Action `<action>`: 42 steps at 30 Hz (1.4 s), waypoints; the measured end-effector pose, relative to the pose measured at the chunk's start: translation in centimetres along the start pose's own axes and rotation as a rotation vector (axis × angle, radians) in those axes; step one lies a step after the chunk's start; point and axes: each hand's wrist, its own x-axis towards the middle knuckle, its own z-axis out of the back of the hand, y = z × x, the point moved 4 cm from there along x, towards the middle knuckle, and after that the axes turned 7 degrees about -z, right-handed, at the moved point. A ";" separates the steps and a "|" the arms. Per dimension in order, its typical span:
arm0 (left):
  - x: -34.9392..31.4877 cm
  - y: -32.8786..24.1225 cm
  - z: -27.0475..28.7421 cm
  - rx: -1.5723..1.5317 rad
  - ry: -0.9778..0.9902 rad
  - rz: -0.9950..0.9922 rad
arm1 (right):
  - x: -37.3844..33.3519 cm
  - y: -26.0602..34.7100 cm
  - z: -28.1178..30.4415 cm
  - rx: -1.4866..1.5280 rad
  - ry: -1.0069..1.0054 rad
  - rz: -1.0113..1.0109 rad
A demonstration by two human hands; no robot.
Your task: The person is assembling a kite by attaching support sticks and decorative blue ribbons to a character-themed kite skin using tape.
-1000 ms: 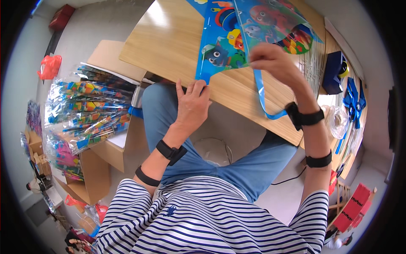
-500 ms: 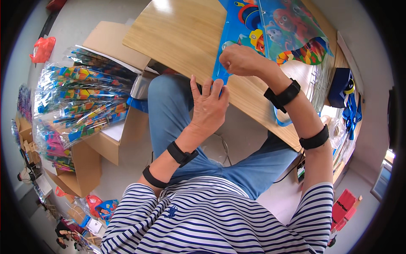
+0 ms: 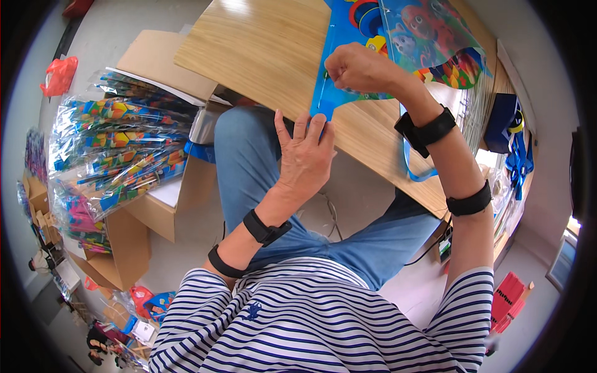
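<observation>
A blue printed plastic sheet [image 3: 349,45] with colourful cartoon figures lies over the table, its narrow near end reaching the table's front edge. My left hand [image 3: 305,155] rests at that end, fingers spread, with fingertips touching the blue sheet. Just beyond it, my right hand [image 3: 367,69] is closed in a fist above the sheet's near part. Whatever its curled fingers grip is hidden. At the far right of the sheet, a clearer printed panel [image 3: 423,34] overlaps a bright patterned piece [image 3: 460,71].
To the left, an open cardboard box [image 3: 134,233] holds many clear packets [image 3: 124,140] of folded, colourful prints. Thin pale rods [image 3: 471,121] lie along the wooden table's [image 3: 255,53] right side, near a dark blue box [image 3: 499,124]. A blue band [image 3: 413,166] hangs by the table's front edge.
My right fist has moved a little farther away along the sheet, showing more blue between the hands. My left hand has stayed at the near end.
</observation>
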 end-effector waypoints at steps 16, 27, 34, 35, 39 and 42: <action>0.1 0.1 0.1 -0.044 0.037 -0.013 | -0.1 -0.3 -0.6 0.002 0.028 -0.031; 0.2 0.0 0.0 -0.020 0.016 -0.030 | 0.4 0.8 -2.2 -0.192 0.119 -0.077; 0.3 0.0 0.1 -0.005 0.028 -0.033 | 0.8 1.5 -2.7 -0.288 0.156 -0.093; 0.3 0.0 0.1 -0.005 0.031 -0.034 | 0.9 1.4 -2.7 -0.292 0.160 -0.101; 0.3 0.0 0.0 -0.007 0.027 -0.051 | 1.0 1.3 -2.9 -0.284 0.146 -0.095; 0.3 0.0 -0.1 -0.003 0.031 -0.055 | 1.0 1.3 -3.0 -0.294 0.126 -0.077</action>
